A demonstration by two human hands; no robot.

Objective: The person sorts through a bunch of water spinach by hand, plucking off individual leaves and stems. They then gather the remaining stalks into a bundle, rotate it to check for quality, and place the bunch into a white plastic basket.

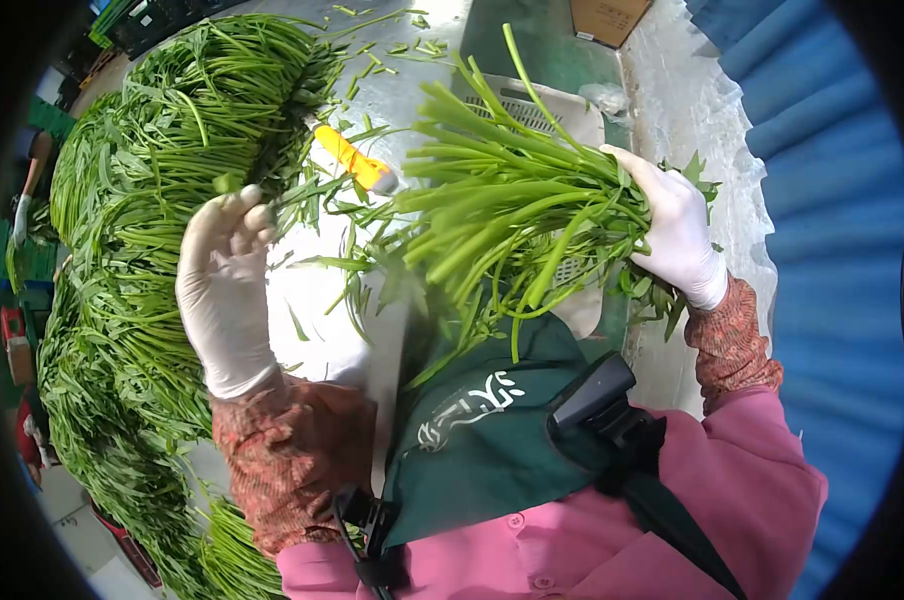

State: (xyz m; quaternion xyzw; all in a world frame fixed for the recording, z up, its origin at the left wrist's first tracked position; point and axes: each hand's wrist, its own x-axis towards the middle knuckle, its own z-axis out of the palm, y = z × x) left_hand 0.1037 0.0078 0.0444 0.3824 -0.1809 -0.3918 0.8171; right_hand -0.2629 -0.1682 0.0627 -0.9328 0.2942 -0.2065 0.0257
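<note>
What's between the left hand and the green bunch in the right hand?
Loose leaves and an orange tool, lying on the table. Shows in the head view.

Single head-worn view, facing forward and steeply down, close above the wearer's own chest.

A pale, shiny metal bench point(422, 80) carries a long, thick heap of leafy green stalks point(162, 150), laid in overlapping bundles, many with their stems towards the bare strip. Just beside the heap lies a bright orange tool point(350, 156) among loose leaves point(344, 262). Short cut stem pieces point(374, 62) are scattered near the far end, and glare whitens the nearer metal.
</note>
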